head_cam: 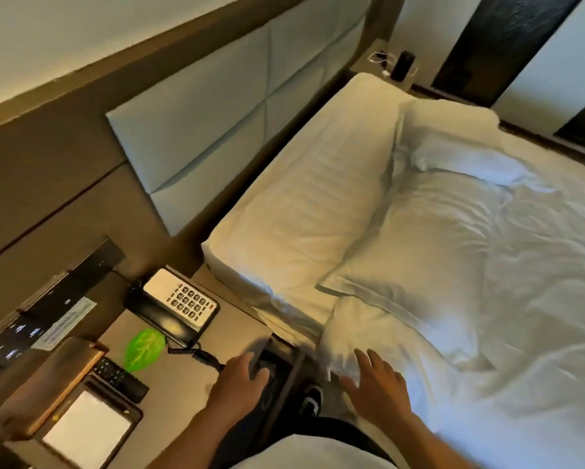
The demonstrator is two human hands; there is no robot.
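I stand between a bedside table (189, 394) and a bed with rumpled white sheets (487, 316). My left hand (242, 375) hangs over the table's right corner with its fingers loosely curled, next to the coiled phone cord (196, 355); motion blur hides whether it holds anything. My right hand (377, 387) is spread open with straight fingers just above the near edge of the white duvet (352, 350). Two white pillows (419, 252) lie at the head of the bed, one near me and one (453, 143) farther back.
A desk phone (179, 302), a green leaf-shaped card (144, 348), a black remote (120, 377), a notepad in a dark holder (88, 431) and a wooden tray (47, 384) sit on the bedside table. A padded headboard (237, 110) lines the wall. A far nightstand (390, 67) holds cables.
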